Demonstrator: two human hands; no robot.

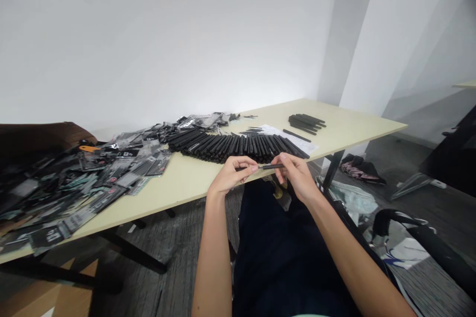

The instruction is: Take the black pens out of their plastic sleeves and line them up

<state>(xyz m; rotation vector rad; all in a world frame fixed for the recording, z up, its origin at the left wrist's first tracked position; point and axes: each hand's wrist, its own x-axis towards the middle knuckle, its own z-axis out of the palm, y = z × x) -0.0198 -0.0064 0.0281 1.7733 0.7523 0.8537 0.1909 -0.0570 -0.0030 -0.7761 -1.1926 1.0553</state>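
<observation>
In the head view, the pen (pixel 274 166) lies between both hands just above the surface's near edge, its long axis running nearly level from nine to three o'clock. The left hand (pixel 229 174) pinches one end; the right hand (pixel 296 174) grips the other. Bare surface (pixel 353 121) opens toward two o'clock, past a small bunch of pens (pixel 305 123); a dense row of pens (pixel 238 144) crowds eleven o'clock (packets (pixel 122 168) heap at nine). The pen looks slim, black, with a pale stretch near the left fingertips.
</observation>
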